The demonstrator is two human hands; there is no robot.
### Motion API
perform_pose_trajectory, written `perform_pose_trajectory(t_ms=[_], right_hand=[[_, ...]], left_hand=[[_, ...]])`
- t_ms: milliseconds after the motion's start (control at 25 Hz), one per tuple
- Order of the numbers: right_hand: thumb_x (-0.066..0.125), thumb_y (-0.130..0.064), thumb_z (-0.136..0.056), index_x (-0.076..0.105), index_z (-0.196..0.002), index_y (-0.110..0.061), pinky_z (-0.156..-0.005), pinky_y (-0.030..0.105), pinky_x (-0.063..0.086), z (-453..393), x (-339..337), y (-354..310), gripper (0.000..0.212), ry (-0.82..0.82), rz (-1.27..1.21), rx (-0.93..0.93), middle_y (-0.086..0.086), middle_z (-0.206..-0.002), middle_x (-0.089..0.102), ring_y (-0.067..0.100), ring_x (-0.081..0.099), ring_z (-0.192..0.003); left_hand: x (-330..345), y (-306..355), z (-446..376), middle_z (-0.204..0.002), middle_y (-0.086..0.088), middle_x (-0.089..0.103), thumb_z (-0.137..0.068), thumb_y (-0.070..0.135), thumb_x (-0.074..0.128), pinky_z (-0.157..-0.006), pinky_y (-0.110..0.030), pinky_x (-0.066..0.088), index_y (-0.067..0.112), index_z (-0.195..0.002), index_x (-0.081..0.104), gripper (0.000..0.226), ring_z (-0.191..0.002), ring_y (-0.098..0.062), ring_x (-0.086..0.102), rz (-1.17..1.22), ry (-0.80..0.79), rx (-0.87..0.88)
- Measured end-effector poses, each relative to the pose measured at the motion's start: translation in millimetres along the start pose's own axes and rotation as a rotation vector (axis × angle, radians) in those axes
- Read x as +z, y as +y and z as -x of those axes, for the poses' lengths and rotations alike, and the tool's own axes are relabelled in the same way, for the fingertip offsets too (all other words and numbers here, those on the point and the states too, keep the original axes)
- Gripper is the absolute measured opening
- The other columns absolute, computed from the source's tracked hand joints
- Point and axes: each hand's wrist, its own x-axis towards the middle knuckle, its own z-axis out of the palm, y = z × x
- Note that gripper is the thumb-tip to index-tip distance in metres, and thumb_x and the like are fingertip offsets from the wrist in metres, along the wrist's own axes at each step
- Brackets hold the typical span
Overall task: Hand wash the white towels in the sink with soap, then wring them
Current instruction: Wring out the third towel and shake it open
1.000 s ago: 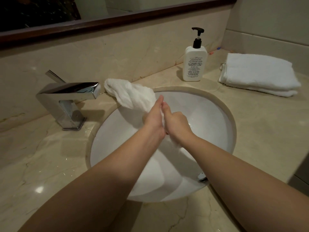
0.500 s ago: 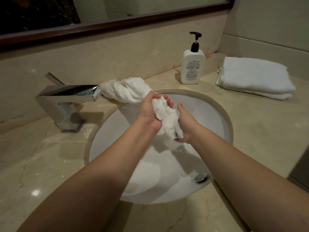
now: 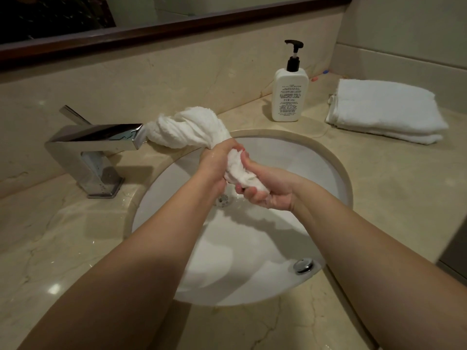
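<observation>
A wet white towel (image 3: 187, 128) is twisted into a rope above the white sink (image 3: 316, 168). Its far end lies bunched on the counter beside the chrome faucet (image 3: 101, 140). My left hand (image 3: 217, 160) grips the towel's middle. My right hand (image 3: 267, 188) grips its lower end, palm turned up, fingers curled round the cloth. Both hands sit close together over the basin, above the drain (image 3: 222, 199). A white soap pump bottle (image 3: 289, 94) with a black pump stands behind the sink.
Folded white towels (image 3: 384, 111) are stacked on the marble counter (image 3: 391, 198) at the right. A chrome overflow cap (image 3: 303, 265) sits on the basin's near wall. A mirror with a dark frame (image 3: 177, 27) runs along the back wall.
My hands went from pressed together on the towel to a twisting grip. My right hand has closed round the lower end and turned palm up. The towel's far end bunched higher by the faucet.
</observation>
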Motion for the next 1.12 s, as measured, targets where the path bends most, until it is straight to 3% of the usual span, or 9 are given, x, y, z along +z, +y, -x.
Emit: perform_pose_trajectory(t_ms=[160, 280, 480, 640, 720, 840, 920, 1000, 1120], right_hand=[[0.017, -0.077, -0.095, 0.063, -0.084, -0.014, -0.037, 0.018, 0.025, -13, 12, 11, 0.078, 0.403, 0.345, -0.168, 0.003, -0.051, 0.049, 0.012, 0.037, -0.032], [0.02, -0.067, -0.1, 0.065, -0.086, -0.009, -0.043, 0.023, 0.033, -19, 10, 14, 0.075, 0.519, 0.502, -0.308, 0.005, -0.06, 0.055, 0.017, 0.049, -0.043], [0.02, -0.058, -0.104, 0.067, -0.079, -0.006, -0.061, 0.033, 0.039, -16, 13, 23, 0.075, 0.676, 0.804, -0.442, 0.008, -0.071, 0.062, 0.027, 0.061, -0.074], [0.027, -0.079, -0.092, 0.07, -0.097, -0.009, -0.051, 0.026, 0.043, -14, 6, 17, 0.082, 0.456, 0.549, -0.313, 0.007, -0.075, 0.067, 0.022, 0.062, -0.06], [0.05, -0.07, -0.091, 0.066, -0.11, -0.009, -0.05, 0.026, 0.046, -13, -1, 15, 0.066, 0.289, 0.452, -0.274, 0.006, -0.086, 0.072, 0.02, 0.066, -0.064], [0.059, -0.038, -0.092, 0.064, -0.113, -0.001, -0.048, 0.025, 0.045, -11, -5, 10, 0.043, 0.091, 0.278, -0.155, 0.009, -0.086, 0.069, 0.019, 0.064, -0.065], [0.05, -0.03, -0.092, 0.06, -0.106, -0.002, -0.042, 0.021, 0.043, -8, -4, 6, 0.033, -0.059, 0.063, -0.082, 0.011, -0.081, 0.065, 0.017, 0.061, -0.061], [0.057, -0.027, -0.082, 0.056, -0.103, -0.001, -0.034, 0.017, 0.039, -4, -4, 1, 0.033, -0.244, -0.188, -0.009, 0.011, -0.076, 0.062, 0.014, 0.056, -0.051], [0.073, -0.035, -0.069, 0.056, -0.099, -0.002, -0.029, 0.018, 0.037, -1, 1, 1, 0.048, -0.453, -0.308, 0.092, 0.008, -0.065, 0.056, 0.013, 0.049, -0.04]], left_hand=[[5, -12, -6, -0.093, -0.011, 0.075, -0.051, 0.031, 0.086, -0.069, -0.038, 0.06, -0.001, -0.121, 0.061, 0.081, -0.077, -0.027, 0.076, 0.121, 0.016, 0.007], [14, -12, -8, -0.106, -0.013, 0.077, -0.067, 0.031, 0.089, -0.08, -0.042, 0.063, 0.004, -0.122, 0.062, 0.067, -0.089, -0.026, 0.077, 0.236, 0.034, 0.02], [15, -14, -7, -0.073, -0.004, 0.066, -0.083, 0.013, 0.07, -0.053, -0.027, 0.055, 0.003, -0.109, 0.062, 0.029, -0.058, -0.018, 0.067, 0.208, 0.121, -0.052], [14, -14, 4, -0.104, -0.006, 0.075, -0.074, 0.045, 0.082, -0.086, -0.042, 0.06, 0.009, -0.123, 0.063, 0.063, -0.092, -0.025, 0.074, 0.014, 0.159, 0.037], [10, -7, 14, -0.109, -0.011, 0.072, -0.082, 0.068, 0.065, -0.096, -0.044, 0.055, 0.01, -0.124, 0.06, 0.071, -0.1, -0.027, 0.07, 0.005, 0.056, 0.049], [-12, 2, 13, -0.117, -0.022, 0.066, -0.096, 0.046, 0.039, -0.102, -0.049, 0.049, 0.001, -0.117, 0.06, 0.054, -0.109, -0.036, 0.064, 0.218, -0.141, -0.056], [-26, 4, 7, -0.12, -0.021, 0.063, -0.094, 0.034, 0.048, -0.1, -0.049, 0.05, -0.002, -0.122, 0.06, 0.046, -0.112, -0.036, 0.062, 0.183, -0.206, -0.069], [-33, 5, 1, -0.124, -0.019, 0.064, -0.088, 0.043, 0.068, -0.105, -0.05, 0.049, -0.001, -0.13, 0.058, 0.062, -0.118, -0.035, 0.062, 0.188, -0.315, -0.069], [-26, 7, 5, -0.106, -0.016, 0.071, -0.077, 0.062, 0.07, -0.098, -0.044, 0.052, 0.008, -0.119, 0.064, 0.069, -0.104, -0.032, 0.069, 0.177, -0.505, -0.053]])
